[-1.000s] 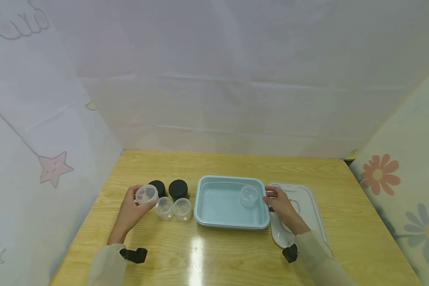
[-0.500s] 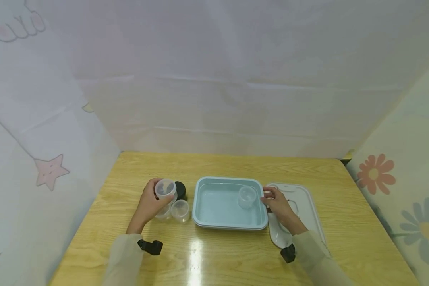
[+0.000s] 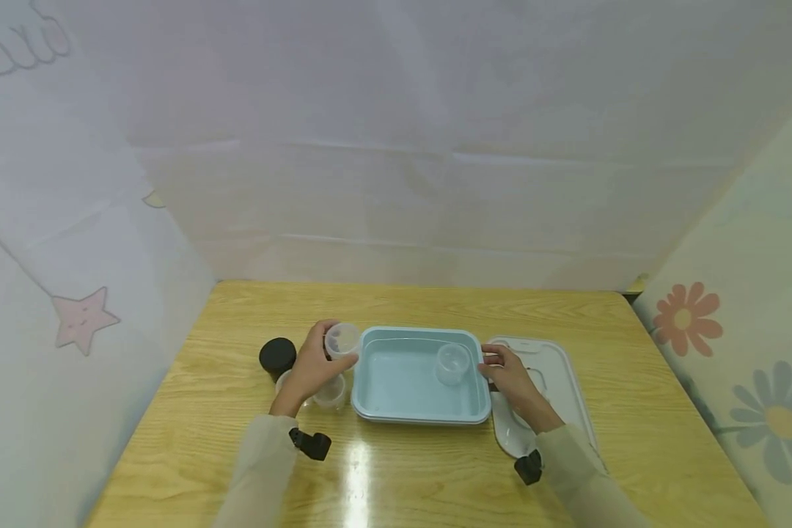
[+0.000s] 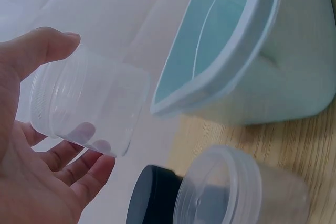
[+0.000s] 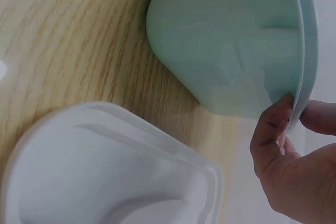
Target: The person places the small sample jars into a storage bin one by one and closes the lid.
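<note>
My left hand (image 3: pixel 313 367) grips a clear plastic jar (image 3: pixel 342 340), held up beside the left rim of the light blue tub (image 3: pixel 396 385). In the left wrist view the thumb lies on top of this jar (image 4: pixel 94 98) and the fingers curl beneath it. My right hand (image 3: pixel 513 378) pinches the tub's right rim; the right wrist view shows the thumb on one side of the rim (image 5: pixel 310 40) and the fingers on the other. Inside the tub, toward its right side, sits another clear jar (image 3: pixel 452 365).
On the table left of the tub stand a black-topped jar (image 3: pixel 278 355) and a clear jar (image 3: pixel 331 394), with another clear one partly behind my left hand. A white rimmed plastic lid (image 3: pixel 567 381) lies right of the tub, under my right forearm.
My left hand has carried the clear jar rightward, past the other jars, to the tub's left rim. My right hand stays on the tub's right rim.
</note>
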`<state>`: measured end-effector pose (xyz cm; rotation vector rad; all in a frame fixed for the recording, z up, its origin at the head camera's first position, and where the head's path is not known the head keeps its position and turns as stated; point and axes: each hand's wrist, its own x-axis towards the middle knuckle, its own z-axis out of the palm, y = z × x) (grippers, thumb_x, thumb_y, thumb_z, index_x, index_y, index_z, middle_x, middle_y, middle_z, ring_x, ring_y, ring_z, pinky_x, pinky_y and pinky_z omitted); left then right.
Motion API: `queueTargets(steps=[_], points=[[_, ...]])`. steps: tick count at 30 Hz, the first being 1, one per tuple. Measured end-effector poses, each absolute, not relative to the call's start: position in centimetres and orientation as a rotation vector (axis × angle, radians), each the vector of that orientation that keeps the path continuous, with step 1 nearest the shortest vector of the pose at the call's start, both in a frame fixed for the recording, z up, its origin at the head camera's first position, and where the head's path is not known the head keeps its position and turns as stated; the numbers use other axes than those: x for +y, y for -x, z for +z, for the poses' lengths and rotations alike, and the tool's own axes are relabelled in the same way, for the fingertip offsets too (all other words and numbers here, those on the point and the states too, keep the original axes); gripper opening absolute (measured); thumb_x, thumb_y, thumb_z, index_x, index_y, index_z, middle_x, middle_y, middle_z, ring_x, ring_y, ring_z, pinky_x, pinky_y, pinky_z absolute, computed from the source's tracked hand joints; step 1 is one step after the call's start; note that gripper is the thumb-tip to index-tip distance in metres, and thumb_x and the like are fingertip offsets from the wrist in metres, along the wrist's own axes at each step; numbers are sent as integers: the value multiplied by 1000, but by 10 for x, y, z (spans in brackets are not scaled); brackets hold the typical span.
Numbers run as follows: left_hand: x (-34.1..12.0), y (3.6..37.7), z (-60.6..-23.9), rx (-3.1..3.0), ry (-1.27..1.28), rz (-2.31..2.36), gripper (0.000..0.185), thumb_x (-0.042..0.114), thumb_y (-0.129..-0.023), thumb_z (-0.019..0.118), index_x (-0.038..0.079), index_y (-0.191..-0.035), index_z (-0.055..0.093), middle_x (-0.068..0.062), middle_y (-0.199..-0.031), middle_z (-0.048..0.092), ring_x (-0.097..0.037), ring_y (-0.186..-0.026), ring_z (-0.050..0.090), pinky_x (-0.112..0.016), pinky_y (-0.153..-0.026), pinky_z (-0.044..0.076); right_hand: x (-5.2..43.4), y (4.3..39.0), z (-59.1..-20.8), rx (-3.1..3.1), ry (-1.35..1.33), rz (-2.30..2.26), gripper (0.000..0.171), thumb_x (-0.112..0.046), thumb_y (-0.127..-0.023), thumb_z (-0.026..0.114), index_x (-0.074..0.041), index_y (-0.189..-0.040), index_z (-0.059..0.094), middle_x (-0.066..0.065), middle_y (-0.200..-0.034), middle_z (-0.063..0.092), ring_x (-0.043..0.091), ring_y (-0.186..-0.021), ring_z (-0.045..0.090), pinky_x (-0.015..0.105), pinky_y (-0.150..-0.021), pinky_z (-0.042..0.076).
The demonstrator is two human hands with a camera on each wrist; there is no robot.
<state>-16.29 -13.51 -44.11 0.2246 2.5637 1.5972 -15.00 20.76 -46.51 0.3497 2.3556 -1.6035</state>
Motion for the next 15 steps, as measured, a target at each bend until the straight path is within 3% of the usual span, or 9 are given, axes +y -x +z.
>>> queueTargets(steps=[15], points=[[-81, 170, -449, 2490, -336, 1558, 67, 20, -80, 75, 7, -136, 41, -15, -127, 49, -29, -103, 55, -43, -79, 50, 205, 149, -465, 2368, -371, -1592, 46, -4, -96, 47, 2, -140, 37, 23, -124, 48, 24, -100, 56, 32, -74, 53]])
